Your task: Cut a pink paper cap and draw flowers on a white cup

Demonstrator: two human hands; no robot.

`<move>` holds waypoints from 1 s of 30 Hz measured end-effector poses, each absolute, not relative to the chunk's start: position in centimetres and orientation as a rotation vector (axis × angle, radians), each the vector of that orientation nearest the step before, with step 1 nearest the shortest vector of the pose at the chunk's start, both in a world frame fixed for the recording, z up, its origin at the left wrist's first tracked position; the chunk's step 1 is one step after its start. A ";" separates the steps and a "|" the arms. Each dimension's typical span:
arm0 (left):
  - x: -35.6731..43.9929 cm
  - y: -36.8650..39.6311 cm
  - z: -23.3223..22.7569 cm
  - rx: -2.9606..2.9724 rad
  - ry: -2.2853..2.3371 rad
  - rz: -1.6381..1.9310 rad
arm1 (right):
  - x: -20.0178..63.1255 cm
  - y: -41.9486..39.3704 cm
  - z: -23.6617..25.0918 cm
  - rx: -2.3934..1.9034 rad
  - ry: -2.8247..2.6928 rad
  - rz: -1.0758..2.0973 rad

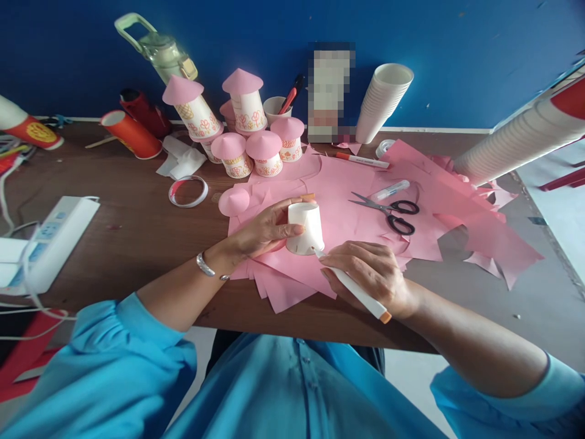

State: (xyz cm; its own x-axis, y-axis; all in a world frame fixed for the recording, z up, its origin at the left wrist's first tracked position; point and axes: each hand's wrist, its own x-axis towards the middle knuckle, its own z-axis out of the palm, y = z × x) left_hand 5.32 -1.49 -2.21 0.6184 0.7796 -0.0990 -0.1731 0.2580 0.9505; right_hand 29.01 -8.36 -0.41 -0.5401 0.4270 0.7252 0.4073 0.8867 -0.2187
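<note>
My left hand (269, 228) is closed round a white paper cup (307, 228), which stands upside down over the pink paper. An orange-brown pen cap (309, 197) shows just behind the cup, by the left fingers. In my right hand (372, 274) is a white marker (359, 292) with an orange end, its tip touching the cup near the rim. Small dark marks show along that lower edge. Pink paper sheets (292, 289) lie spread beneath both hands. To the right rest black-handled scissors (388, 210) with their blades apart, beside a clear glue tube (390, 190).
Several decorated cups with pink cone roofs (242, 100) stand at the back, with a loose pink cone (234, 201) nearer. A tape roll (187, 191) and power strip (55, 238) lie left. Stacked paper cups (386, 100) lean on the wall; another orange marker (363, 160) lies behind the scissors.
</note>
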 end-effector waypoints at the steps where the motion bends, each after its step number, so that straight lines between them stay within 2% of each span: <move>1: 5.3 -1.5 -2.2 1.130 0.644 0.710 | 29.0 -8.4 -0.4 -0.599 -2.205 0.030; 30: 5.1 -1.7 -2.7 1.121 0.649 0.720 | 28.8 -8.6 -0.9 -0.598 -2.293 0.062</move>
State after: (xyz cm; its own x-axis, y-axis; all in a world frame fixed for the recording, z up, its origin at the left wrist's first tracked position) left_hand 5.10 -1.66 -2.74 0.6102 0.7858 -0.1011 -0.1821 0.2633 0.9474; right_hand 28.82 -8.57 -0.87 -0.6077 0.4373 0.6630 0.4011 0.8895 -0.2191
